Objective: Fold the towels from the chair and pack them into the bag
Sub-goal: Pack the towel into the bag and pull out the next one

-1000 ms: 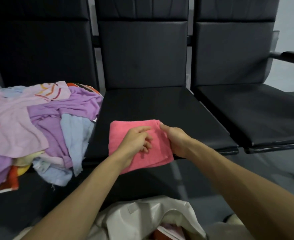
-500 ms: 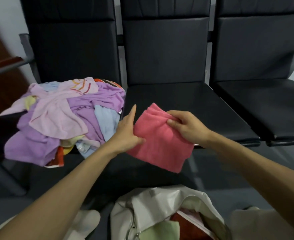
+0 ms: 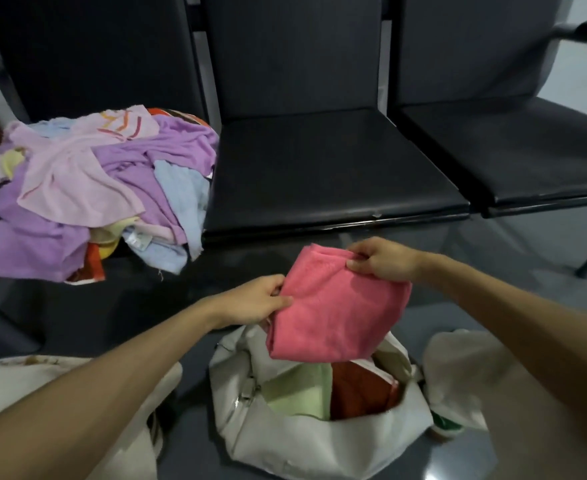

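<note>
while both hands hold it, pink towel (image 3: 337, 313): folded into a thick, near-square pad, hanging just above the bag's mouth. lower edge overlaps the bag's far rim in view; cannot tell if it touches.
bag (image 3: 305, 445): pale canvas, soft and slumped on the floor, mouth gaping upward, metal clasp on its left wall.
left hand (image 3: 250, 301): pinches the towel's left edge, thumb on top, fingers tucked under. sits up-left of the bag mouth and is the nearer hand to it.
right hand (image 3: 382, 259): fingers curled over the towel's top corner, clamped on the folds. sits beyond the bag, farther from the mouth.
key relation: towel hangs down from both grips toward the bag. held edge slants up from left hand to right hand, free edge faces the opening. next move is likely straight down, with little sideways shift.
inside bag: green towel (image 3: 302, 389) on the left, rust-red towel (image 3: 361, 393) on the right, both folded flat. looks like room on top.
pile of towels (image 3: 87, 188): beyond and left of the bag, on the chair (image 3: 94, 46) seat. lilac, pale pink, light blue, some orange stripes. crumpled, unfolded, drooping off the front edge.
texture: limp, fuzzy terry. folds may spring open if one grip lets go early.
progress: judged early-to-mid, most of the pile not yet folded.
</note>
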